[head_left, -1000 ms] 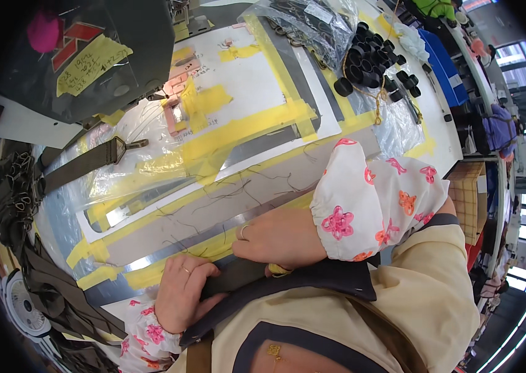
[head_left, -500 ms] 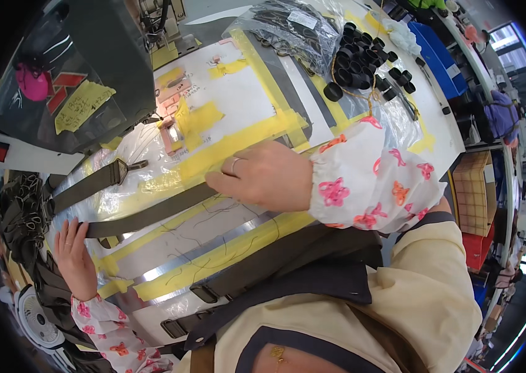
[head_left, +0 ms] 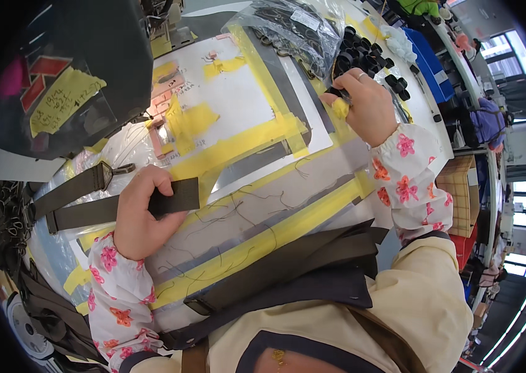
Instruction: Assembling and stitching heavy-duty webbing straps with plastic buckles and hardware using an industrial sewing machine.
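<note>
Your left hand point(head_left: 141, 211) now pinches the dark webbing strap point(head_left: 172, 199); your right hand point(head_left: 365, 109) has moved up, fingers closed on a small black ring point(head_left: 336, 93) beside the pile.

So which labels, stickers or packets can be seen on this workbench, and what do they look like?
Yellow handwritten label: irregular patch stuck on the dark machine housing, upper left.
Red stickers: angular pieces just above the yellow label.
Clear plastic bag: top centre, crumpled, holding dark metal hardware.
Pink paper tag: small rectangle on the white template sheet.
No screens show.
</note>
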Tool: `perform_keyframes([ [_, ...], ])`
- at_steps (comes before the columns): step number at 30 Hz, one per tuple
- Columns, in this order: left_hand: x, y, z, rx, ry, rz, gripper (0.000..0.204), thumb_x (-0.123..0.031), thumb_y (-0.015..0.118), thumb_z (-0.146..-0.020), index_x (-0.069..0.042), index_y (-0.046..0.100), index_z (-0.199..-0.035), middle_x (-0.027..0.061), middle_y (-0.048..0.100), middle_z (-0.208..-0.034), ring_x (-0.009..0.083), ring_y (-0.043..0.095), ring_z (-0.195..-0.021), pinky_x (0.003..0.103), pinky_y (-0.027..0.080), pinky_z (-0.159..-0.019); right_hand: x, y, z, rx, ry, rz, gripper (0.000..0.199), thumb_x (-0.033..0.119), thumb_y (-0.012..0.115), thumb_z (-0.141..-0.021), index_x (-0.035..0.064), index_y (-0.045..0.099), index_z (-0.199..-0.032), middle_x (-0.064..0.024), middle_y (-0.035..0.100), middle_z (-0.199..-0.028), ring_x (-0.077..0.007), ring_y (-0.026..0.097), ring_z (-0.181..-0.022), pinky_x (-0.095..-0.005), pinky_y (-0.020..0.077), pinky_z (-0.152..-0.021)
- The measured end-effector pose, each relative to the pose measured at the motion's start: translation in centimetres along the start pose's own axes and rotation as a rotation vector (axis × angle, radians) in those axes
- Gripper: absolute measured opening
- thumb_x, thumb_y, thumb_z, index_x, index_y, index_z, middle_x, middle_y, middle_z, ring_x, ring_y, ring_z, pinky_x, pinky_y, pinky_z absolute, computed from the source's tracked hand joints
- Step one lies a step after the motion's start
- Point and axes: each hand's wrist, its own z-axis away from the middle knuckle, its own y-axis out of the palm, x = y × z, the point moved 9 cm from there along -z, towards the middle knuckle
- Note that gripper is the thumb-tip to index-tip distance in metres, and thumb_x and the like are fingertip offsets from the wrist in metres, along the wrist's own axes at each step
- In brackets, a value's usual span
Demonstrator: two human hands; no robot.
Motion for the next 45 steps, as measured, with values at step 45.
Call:
perform_keyframes([
  [45,0.9,0.6,0.9,-0.226,-0.145,0.559,0.033,0.008,0.066,-0.069,-0.003,0.048,-0.094,0.0128,0.059,-0.103,0.0136,0.057,-0.093,0.026,0.046,-0.082,16.8,3.7,0.4,0.143,-0.276,-1.263,0.021,-0.002,0.062,-0.079,-0.0031,0.048,-0.095,-0.0087,0.056,-0.094,-0.0142,0.059,-0.079,-0.0289,0.0511,-0.069],
])
